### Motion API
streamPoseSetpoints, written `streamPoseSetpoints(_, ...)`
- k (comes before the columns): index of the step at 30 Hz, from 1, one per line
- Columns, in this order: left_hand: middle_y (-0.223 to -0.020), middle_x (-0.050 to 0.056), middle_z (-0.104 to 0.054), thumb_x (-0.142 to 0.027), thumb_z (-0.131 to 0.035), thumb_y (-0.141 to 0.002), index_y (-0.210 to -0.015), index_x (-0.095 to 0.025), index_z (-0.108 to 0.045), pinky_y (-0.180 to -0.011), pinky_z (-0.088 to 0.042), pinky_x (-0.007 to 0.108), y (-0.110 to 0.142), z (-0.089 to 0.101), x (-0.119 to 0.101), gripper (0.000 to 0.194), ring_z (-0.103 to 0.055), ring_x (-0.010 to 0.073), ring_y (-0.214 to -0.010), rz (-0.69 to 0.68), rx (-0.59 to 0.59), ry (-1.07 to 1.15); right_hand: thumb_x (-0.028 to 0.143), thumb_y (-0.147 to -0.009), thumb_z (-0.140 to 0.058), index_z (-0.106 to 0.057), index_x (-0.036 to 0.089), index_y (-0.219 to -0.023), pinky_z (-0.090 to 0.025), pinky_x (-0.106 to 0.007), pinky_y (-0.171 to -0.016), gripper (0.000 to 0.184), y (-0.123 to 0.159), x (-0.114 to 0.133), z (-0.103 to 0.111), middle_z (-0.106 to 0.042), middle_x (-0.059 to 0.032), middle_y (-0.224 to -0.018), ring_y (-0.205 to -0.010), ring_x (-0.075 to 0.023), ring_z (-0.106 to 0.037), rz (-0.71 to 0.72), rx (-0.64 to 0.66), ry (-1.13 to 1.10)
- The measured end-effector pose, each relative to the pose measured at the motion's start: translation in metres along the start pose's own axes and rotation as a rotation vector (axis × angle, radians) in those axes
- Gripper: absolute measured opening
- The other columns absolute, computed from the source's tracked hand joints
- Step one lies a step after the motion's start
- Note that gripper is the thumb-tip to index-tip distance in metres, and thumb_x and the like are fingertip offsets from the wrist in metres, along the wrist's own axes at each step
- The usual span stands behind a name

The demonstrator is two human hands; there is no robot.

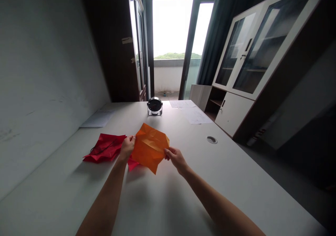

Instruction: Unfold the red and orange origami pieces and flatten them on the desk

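A creased orange sheet, thin like paper or fabric (150, 145), is stretched above the white table (162, 208) between my two hands. My left hand (128, 146) pinches its left edge, while my right hand (176, 158) grips the right edge between thumb and fingers. To the left of my left hand lies a red sheet or bag (103, 147) with a thin dark cord (105, 147) on top. A small pinkish-red piece (133, 164) peeks out below the orange sheet; the rest of it is hidden.
A round black-and-silver device on a stand (154, 106) sits toward the table's far end. White papers lie at the back right (196, 115) and back left (98, 119). A round cable grommet (211, 140) is set in the tabletop. A glass-door cabinet (244, 50) stands to the right.
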State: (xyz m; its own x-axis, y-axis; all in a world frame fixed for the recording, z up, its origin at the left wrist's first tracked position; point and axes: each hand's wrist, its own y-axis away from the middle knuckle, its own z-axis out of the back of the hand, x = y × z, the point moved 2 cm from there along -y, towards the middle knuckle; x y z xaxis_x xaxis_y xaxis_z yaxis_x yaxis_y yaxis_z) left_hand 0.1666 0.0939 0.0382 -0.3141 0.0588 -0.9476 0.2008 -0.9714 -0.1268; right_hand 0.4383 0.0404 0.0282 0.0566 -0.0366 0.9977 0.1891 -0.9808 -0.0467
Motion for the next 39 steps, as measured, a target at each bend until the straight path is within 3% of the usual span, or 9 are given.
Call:
streamPoseSetpoints(4,-0.079,0.007,-0.067,-0.053,-0.041,-0.092,-0.087,-0.020,-0.062,-0.064,-0.040,0.028,-0.002,0.022,0.005,0.040,-0.062,0.0213,-0.074,-0.033,-0.144,-0.371,0.046,-0.079,-0.060,-0.059,0.016,-0.067,-0.038,-0.024,-0.054,0.032,-0.009,0.003,-0.034,-0.056,-0.0005,-0.059,-0.056,-0.0117,-0.049,0.034,-0.019,0.030)
streamPoseSetpoints(10,-0.115,0.015,-0.068,-0.056,-0.039,-0.093,-0.110,-0.021,-0.060,-0.082,-0.044,0.033,-0.002,0.022,0.032,0.044,-0.064,0.0283,-0.103,0.103,-0.095,-0.532,0.044,-0.076,-0.054,-0.057,0.017,-0.064,-0.037,-0.023,-0.048,0.030,-0.034,-0.030,-0.047,-0.058,-0.0012,-0.058,-0.051,-0.0126,-0.053,-0.110,-0.167,0.073)
streamPoseSetpoints(18,-0.116,0.020,-0.068,-0.063,-0.051,-0.083,-0.127,-0.017,-0.056,-0.090,-0.044,0.038,-0.006,0.025,0.046,0.064,-0.062,0.0339,-0.111,0.177,-0.006,-0.604,0.045,-0.079,-0.052,-0.062,0.021,-0.059,-0.034,-0.025,-0.052,0.033,-0.024,-0.026,-0.033,-0.063,-0.0035,-0.055,-0.057,-0.0175,-0.056,0.069,-0.250,0.444)
streamPoseSetpoints(21,-0.108,0.019,-0.070,-0.062,-0.056,-0.081,-0.114,-0.018,-0.064,-0.089,-0.043,0.038,-0.006,0.024,0.050,0.056,-0.064,0.0344,-0.108,0.213,0.029,-0.619,0.048,-0.080,-0.050,-0.064,0.022,-0.063,-0.035,-0.026,-0.052,0.034,-0.021,-0.019,-0.030,-0.064,-0.0041,-0.056,-0.059,-0.0193,-0.057,0.088,-0.273,0.425)
streamPoseSetpoints(24,-0.106,0.017,-0.069,-0.058,-0.047,-0.088,-0.106,-0.018,-0.067,-0.084,-0.044,0.035,-0.004,0.023,0.051,0.048,-0.065,0.0304,-0.101,0.113,-0.024,-0.698,0.052,-0.080,-0.049,-0.062,0.022,-0.063,-0.036,-0.026,-0.053,0.037,-0.023,-0.018,-0.023,-0.065,-0.0045,-0.059,-0.060,-0.0200,-0.057,0.100,-0.326,0.408)
streamPoseSetpoints(28,-0.113,0.015,-0.064,-0.051,-0.041,-0.093,-0.113,-0.018,-0.065,-0.084,-0.044,0.033,-0.001,0.018,0.045,0.045,-0.063,0.0264,-0.100,-0.031,-0.086,-0.765,0.057,-0.081,-0.047,-0.057,0.021,-0.067,-0.038,-0.025,-0.055,0.040,-0.030,-0.018,-0.005,-0.065,-0.0046,-0.065,-0.064,-0.0197,-0.056,0.129,-0.465,0.344)
streamPoseSetpoints(32,-0.122,0.016,-0.059,-0.047,-0.049,-0.090,-0.119,-0.017,-0.062,-0.097,-0.040,0.035,0.006,0.003,0.040,0.044,-0.056,0.0281,-0.112,-0.103,-0.064,-0.813,0.057,-0.083,-0.043,-0.052,0.021,-0.073,-0.041,-0.026,-0.057,0.038,-0.037,-0.011,0.025,-0.061,-0.0044,-0.068,-0.066,-0.0189,-0.054,0.157,-0.648,0.239)
streamPoseSetpoints(36,-0.140,0.016,-0.050,-0.045,-0.059,-0.084,-0.136,-0.018,-0.051,-0.110,-0.028,0.039,0.013,-0.016,0.045,0.059,-0.045,0.0301,-0.129,-0.113,0.032,-0.826,0.053,-0.085,-0.043,-0.049,0.022,-0.079,-0.044,-0.028,-0.058,0.032,-0.038,0.006,0.052,-0.058,-0.0032,-0.070,-0.066,-0.0190,-0.053,0.212,-0.778,0.149)
streamPoseSetpoints(39,-0.145,0.015,-0.046,-0.044,-0.061,-0.083,-0.139,-0.021,-0.047,-0.114,-0.022,0.040,0.016,-0.027,0.046,0.063,-0.039,0.0301,-0.135,-0.163,0.103,-0.802,0.049,-0.086,-0.045,-0.048,0.022,-0.084,-0.047,-0.029,-0.057,0.027,-0.038,0.029,0.059,-0.056,-0.0018,-0.072,-0.066,-0.0181,-0.053,0.243,-0.753,0.039)
